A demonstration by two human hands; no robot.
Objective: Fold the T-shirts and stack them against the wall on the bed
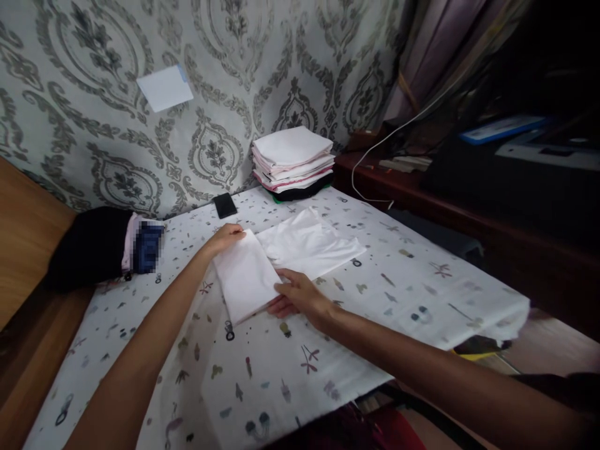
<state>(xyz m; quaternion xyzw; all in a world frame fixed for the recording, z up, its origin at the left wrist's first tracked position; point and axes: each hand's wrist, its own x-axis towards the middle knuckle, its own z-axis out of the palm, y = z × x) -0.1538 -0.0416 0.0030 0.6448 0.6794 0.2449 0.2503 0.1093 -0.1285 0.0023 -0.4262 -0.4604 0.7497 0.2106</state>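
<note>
A white folded garment (246, 275) lies on the patterned cloth in front of me, its exact kind hidden by the folds. My left hand (225, 239) grips its far edge between thumb and fingers. At its right edge, my right hand (296, 294) pinches the fabric, thumb on top and fingers beneath. Just beyond, touching or very close to it, a second white garment (312, 244) is spread loosely and wrinkled.
A stack of folded clothes (293, 156) stands against the patterned wall. Left of it lies a black phone (225, 205). Dark clothing (94, 247) sits at the left edge by a wooden panel. A white cable (356, 175) runs along the dark furniture on the right.
</note>
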